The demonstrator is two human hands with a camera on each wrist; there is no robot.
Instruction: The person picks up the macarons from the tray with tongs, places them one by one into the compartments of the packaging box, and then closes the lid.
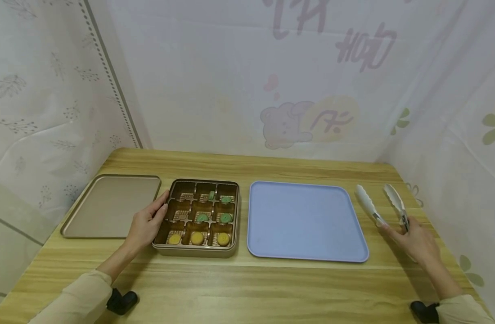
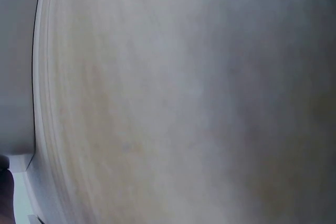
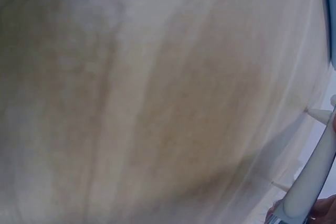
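A gold box (image 1: 164, 248) with nine compartments sits on the wooden table (image 1: 247, 288); it holds green cakes (image 1: 226, 218) in its right and middle cells and three yellow cakes (image 1: 197, 237) in the front row. My left hand (image 1: 147, 223) rests against the box's left wall, fingers touching the rim. A pale blue tray (image 1: 308, 220) lies right of the box. My right hand (image 1: 413, 240) grips the handle end of white tongs (image 1: 379, 204), whose arms stand spread apart on the table. The tongs' arm (image 3: 310, 182) shows blurred in the right wrist view.
A gold lid (image 1: 110, 205) lies flat left of the box. A printed curtain (image 1: 272, 76) surrounds the table on three sides. The left wrist view shows only blurred tabletop (image 2: 168, 98).
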